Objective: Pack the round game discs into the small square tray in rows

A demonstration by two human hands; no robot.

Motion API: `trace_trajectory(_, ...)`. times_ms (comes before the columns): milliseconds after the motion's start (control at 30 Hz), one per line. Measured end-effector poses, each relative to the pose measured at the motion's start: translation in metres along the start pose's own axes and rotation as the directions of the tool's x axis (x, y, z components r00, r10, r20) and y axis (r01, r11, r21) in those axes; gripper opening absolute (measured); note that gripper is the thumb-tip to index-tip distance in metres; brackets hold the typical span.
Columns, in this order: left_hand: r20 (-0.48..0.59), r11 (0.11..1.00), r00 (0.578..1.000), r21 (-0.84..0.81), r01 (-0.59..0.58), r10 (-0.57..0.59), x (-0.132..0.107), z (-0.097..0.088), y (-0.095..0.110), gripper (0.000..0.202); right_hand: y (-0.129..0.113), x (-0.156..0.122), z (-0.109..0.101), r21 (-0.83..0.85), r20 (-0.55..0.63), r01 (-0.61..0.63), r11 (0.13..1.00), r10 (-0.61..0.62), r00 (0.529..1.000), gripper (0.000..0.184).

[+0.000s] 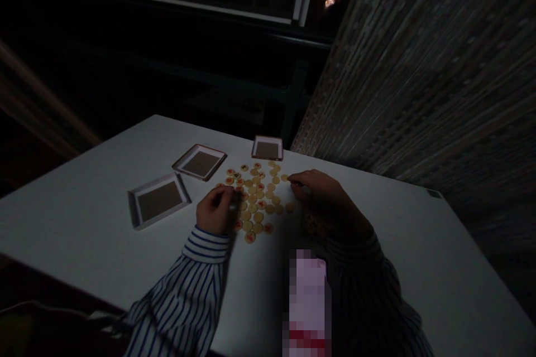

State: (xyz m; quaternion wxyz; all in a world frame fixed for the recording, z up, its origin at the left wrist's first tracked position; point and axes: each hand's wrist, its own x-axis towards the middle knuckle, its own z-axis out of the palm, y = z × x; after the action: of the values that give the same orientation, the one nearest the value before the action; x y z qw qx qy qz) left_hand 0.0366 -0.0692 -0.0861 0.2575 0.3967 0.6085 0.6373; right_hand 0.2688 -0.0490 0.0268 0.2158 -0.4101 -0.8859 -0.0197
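Observation:
Many round, flat Chinese chess pieces (252, 199) lie loosely spread on the white table. Some show red or dark characters and others are plain side up. At the left edge of the spread is my left hand (214, 209), closed, with thumb and fingers pressed together. Whatever it may hold is hidden. My right hand (320, 192) is over the right side of the pieces, its fingertips pinched beside a plain chess piece (285, 177). Something small and dark reddish shows at those fingertips, too dim to name. A few pieces (312, 225) lie in shadow beneath my right hand.
Three shallow box parts stand on the white table (87, 189): a tray (134, 213) at left, another tray (178, 169) behind it, and a smaller one (268, 158) at the back. A lit, pixelated phone (310, 295) lies in front. String curtains (419, 78) hang at right.

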Motion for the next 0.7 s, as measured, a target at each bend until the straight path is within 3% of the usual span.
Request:
trace_trajectory(400, -0.009, 0.998, 0.999, 0.056, 0.041, -0.041, -0.002, -0.003, 0.004, 0.028, 0.010, -0.013, -0.019, 0.019, 0.004, -0.105, 0.994, 0.105, 0.995, 0.028)
trace_trajectory(700, 0.002, 0.998, 1.000, 0.065, 0.011, -0.011, -0.004, -0.004, 0.008, 0.028, 0.010, -0.012, -0.016, 0.038, 0.037, -0.051, 0.998, 0.050, 0.998, 0.028)
